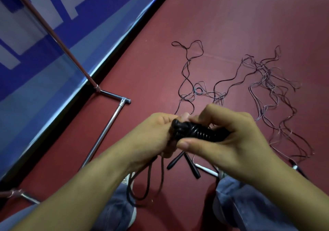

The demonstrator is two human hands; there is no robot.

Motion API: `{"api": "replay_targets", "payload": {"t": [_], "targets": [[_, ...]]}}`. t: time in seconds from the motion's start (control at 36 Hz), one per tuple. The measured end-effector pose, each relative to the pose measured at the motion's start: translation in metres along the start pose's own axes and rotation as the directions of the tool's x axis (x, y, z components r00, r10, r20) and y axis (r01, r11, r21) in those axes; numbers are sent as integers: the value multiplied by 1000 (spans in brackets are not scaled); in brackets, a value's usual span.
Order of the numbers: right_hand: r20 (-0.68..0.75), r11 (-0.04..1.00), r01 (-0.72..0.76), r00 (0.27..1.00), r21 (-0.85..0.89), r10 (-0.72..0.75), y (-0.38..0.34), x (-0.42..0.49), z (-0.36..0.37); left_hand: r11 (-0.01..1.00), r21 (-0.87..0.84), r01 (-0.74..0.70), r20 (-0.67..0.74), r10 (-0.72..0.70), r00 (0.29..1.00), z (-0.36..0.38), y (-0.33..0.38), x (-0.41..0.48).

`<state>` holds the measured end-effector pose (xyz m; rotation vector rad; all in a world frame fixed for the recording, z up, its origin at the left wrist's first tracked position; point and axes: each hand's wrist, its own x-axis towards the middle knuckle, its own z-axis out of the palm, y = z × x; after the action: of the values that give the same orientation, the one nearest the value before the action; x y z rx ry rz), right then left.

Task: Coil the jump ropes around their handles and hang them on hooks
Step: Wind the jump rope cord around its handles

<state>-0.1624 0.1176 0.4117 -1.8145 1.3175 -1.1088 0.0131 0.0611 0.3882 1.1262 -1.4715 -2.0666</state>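
We held the coiled jump rope between both hands, in front of our knees and above the red floor. Our left hand was closed round one end of the black bundle, where the turns bunched up thickest. We judged that this grip kept the handles together so the winding could not slip off. Our right hand grasped the other end, with the thumb underneath and the fingers curled over the top, which pressed the neat side-by-side turns flat.

A loose tail of cord hung in loops below our left hand, so we judged the coiling to be nearly finished but not tied off. That slack would need winding or tucking in before the bundle could hang.

Two black handles lay crossed on the floor just beyond our hands. Farther out, thin tangled ropes sprawled in two loose heaps, so more ropes remained to be coiled.

A chrome rack stood to our left beside a blue banner, with its foot bars on the floor and its upright rising out of view. We could see no hooks, so we could not tell where the bundle would hang.
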Motion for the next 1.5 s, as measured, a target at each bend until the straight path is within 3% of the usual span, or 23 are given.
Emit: {"api": "replay_targets", "payload": {"t": [0.06,0.14,0.19,0.36,0.5,0.69,0.81,0.89,0.97,1.06,1.17,1.22,1.31,1.42,1.5], "targets": [[-64,996,-85,994,10,86,3,7,-5,997,60,-40,-48,43,998,0,1,-3],[-112,983,-180,978,-26,176,12,11,-12,930,351,-105,-48,130,990,-2,2,-9],[-109,974,-217,972,-69,209,18,11,-15,861,503,-73,-47,111,993,-4,2,-12],[-42,949,-235,972,-211,232,30,10,-19,844,529,91,-50,-75,996,5,12,-22],[77,892,-165,973,-421,216,31,10,-19,834,505,222,-52,-227,972,5,17,-28],[72,829,-147,973,-540,220,31,7,-11,714,677,182,13,-259,966,16,22,-35],[135,785,-40,979,-618,156,31,2,-2,700,698,152,29,-240,970,15,30,-35],[174,771,20,978,-637,119,28,-2,12,762,620,186,52,-276,960,12,37,-34],[175,787,6,976,-617,130,23,-1,15,883,403,241,114,-310,944,3,42,-31],[188,796,-3,971,-605,146,16,-1,15,939,216,269,179,-309,934,-6,42,-26],[258,817,2,949,-577,180,11,-4,17,946,41,321,230,-322,918,-12,45,-19],[259,843,-28,946,-537,197,9,-7,19,925,-140,352,251,-311,917,-21,47,-18],[275,880,-139,917,-454,287,5,-8,20,861,-407,304,327,-173,929,-34,41,-15],[317,930,-249,889,-271,330,2,-7,18,767,-626,141,210,-8,978,-41,33,-11],[354,935,-322,866,-148,355,-1,-6,17,871,-487,-70,-53,50,997,-40,35,-10]]}}
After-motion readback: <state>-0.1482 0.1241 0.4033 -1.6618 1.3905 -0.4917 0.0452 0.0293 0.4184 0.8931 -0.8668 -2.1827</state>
